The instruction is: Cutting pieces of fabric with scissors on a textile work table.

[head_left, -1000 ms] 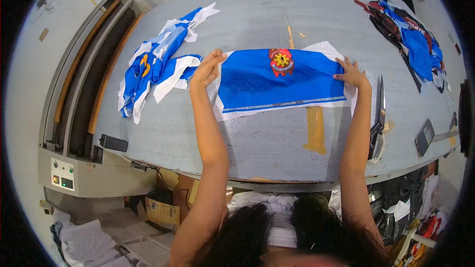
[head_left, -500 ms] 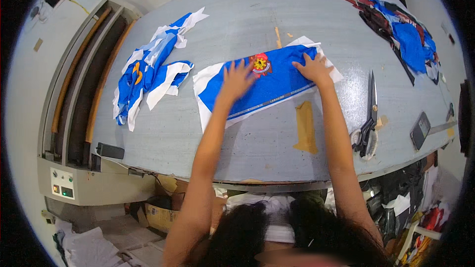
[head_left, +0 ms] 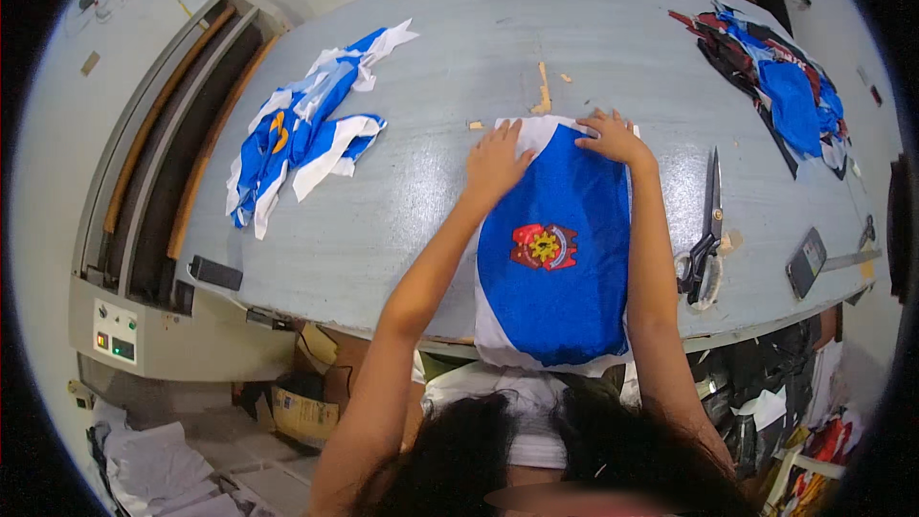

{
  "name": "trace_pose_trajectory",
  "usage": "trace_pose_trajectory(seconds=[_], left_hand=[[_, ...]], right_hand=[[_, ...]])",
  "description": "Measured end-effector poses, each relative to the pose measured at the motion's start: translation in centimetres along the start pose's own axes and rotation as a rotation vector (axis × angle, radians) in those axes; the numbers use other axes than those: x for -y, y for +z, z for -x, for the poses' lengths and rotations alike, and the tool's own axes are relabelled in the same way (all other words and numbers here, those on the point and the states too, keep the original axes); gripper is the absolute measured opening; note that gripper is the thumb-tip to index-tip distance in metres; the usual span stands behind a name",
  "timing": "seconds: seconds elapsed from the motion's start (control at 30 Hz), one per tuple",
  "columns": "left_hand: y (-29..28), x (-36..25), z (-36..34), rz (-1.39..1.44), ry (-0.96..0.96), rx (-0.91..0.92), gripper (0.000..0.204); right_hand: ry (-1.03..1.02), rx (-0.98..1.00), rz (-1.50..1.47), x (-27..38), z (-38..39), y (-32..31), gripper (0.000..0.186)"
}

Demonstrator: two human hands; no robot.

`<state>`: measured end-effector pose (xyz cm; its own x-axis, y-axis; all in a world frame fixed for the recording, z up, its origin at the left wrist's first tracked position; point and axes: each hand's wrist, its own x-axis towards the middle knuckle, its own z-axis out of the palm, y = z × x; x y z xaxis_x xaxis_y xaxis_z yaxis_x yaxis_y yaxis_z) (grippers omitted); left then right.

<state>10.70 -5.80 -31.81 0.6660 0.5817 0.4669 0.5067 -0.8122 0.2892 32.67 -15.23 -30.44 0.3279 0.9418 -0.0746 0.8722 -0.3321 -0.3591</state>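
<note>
Head view: blue-and-white cloth panel (head_left: 579, 196) spread lengthwise on the grey surface (head_left: 431, 67), straight ahead of the body, with the near end reaching past the near edge. Left hand (head_left: 498, 161) over the far left corner, right hand (head_left: 613, 139) over the far right corner; both hands palm down, fingers outstretched on the fabric, set apart from each other and not clamped on anything. Impossible to tell how firmly pressed.

For a good smoothing step, best to keep light, even pressure at both far corners and sweep outward rather than drag, so as not to skew the red-and-yellow emblem (head_left: 544, 247) (turned sideways on the blue, toward the near end). Probably worth drawing the overhanging end fully onto the surface, to avoid a slow slide off. Square the white margins before letting go of either corner.

Mind the black-handled scissors (head_left: 717, 215), just beside the right forearm: better to leave elbow room there. Also keep sleeves and fabric clear of the blue-and-white cloth pile (head_left: 311, 120) to the left, well apart from the panel, and of the tan scrap (head_left: 476, 124) near the left fingertips.
</note>
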Motion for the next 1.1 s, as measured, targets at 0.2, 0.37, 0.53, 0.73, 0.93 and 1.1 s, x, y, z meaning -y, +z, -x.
trace_pose_trajectory(seconds=[0.2, 0.37, 0.53, 0.73, 0.93, 1.1], left_hand=[[2.1, 7.8, -3.9, -0.263, -0.215, 0.330, 0.064], [0.9, 4.8, -2.7, -0.245, -0.133, 0.322, 0.066], [2.8, 1.1, -2.7, -0.146, -0.194, 0.554, 0.073], [4.6, 5.1, -8.4, -0.195, -0.130, 0.177, 0.075], [1.0, 1.2, -2.6, 0.060, 0.068, 0.264, 0.072], [-6.9, 2.3, 8.6, -0.086, -0.075, 0.495, 0.087]], right_hand=[[0.092, -0.685, -0.023, -4.3, 2.2, -3.1, 0.084], [0.099, -1.290, 0.143, -1.9, 6.3, -8.7, 0.091], [0.073, -1.211, 0.159, 2.3, 8.3, -10.4, 0.091], [-0.057, -1.098, 0.139, 5.9, 6.9, -10.2, 0.093], [-0.090, -1.052, 0.191, 5.0, 6.0, -9.0, 0.092], [-0.133, -1.097, 0.189, 5.1, 6.4, -9.2, 0.091]])
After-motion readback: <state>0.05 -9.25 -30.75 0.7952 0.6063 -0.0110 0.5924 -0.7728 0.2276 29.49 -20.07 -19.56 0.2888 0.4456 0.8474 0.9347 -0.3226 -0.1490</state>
